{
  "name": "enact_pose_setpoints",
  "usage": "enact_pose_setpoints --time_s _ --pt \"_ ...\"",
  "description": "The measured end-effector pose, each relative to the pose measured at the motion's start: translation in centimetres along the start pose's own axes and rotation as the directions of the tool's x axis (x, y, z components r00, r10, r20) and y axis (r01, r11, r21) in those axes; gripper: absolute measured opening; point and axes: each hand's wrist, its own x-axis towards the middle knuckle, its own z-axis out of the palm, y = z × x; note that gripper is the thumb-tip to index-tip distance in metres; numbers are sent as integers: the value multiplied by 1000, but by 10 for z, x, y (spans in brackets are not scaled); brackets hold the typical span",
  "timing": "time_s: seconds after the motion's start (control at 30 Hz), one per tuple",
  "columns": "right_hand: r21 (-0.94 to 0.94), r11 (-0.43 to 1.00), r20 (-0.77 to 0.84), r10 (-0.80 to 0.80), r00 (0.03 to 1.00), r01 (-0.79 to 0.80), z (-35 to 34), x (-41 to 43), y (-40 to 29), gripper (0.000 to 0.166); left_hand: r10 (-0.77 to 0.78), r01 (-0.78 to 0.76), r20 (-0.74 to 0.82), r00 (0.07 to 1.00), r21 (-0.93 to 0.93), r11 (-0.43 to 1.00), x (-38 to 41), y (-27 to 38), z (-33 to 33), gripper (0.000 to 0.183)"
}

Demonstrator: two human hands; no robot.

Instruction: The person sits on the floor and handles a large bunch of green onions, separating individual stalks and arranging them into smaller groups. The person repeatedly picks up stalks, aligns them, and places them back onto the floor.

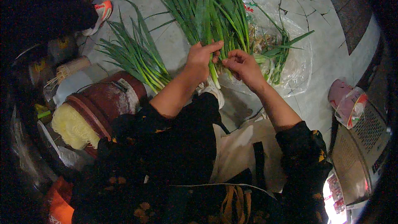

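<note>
My left hand (pixel 200 57) is closed around a green onion (pixel 214 76), its pale root end pointing down towards me. Close beside it is my right hand (pixel 244 67), thumb and forefinger pinched together near the stalks; whether anything is between them is too small to tell. A large pile of green onions (pixel 192 9) lies on the floor beyond both hands, leaves pointing away. To the left, a smaller bunch of green onions (pixel 136 53) rests on the floor. Trimmed leaves and peelings (pixel 279 53) lie on a clear plastic bag (pixel 298 77) to the right.
A dark red bucket (pixel 108 96) with a pale yellow mesh bundle (pixel 73 127) stands at my left. Another person's shoes (pixel 104 11) are at upper left. At right, a pink container (pixel 342 95) in plastic sits by a perforated panel (pixel 370 124). A dark mat (pixel 348 9) lies at upper right.
</note>
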Motion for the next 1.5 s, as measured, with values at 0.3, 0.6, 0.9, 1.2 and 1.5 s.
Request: enact_pose_setpoints --time_s 0.3,0.6,0.9,1.2,1.5 --pt "-44 998 16 48 999 -48 -35 -22 36 19 188 -207 -218 958 -71 976 4 19 -3 14" --pt "-941 326 -152 -169 974 -90 -142 -19 85 24 214 -248 -182 960 -191 950 10 36 -10 11" --pt "-803 595 -234 -279 932 -23 -64 71 66 27 222 -247 -161 962 -155 957 5 30 -9 12" --pt "-334 895 -166 -364 917 295 -8 26 0 29 298 -326 -257 919 -73 943 0 30 0 15" --pt "-479 763 -164 -563 810 433 6 5 -10 17 220 -250 -235 947 -106 962 2 27 2 23"
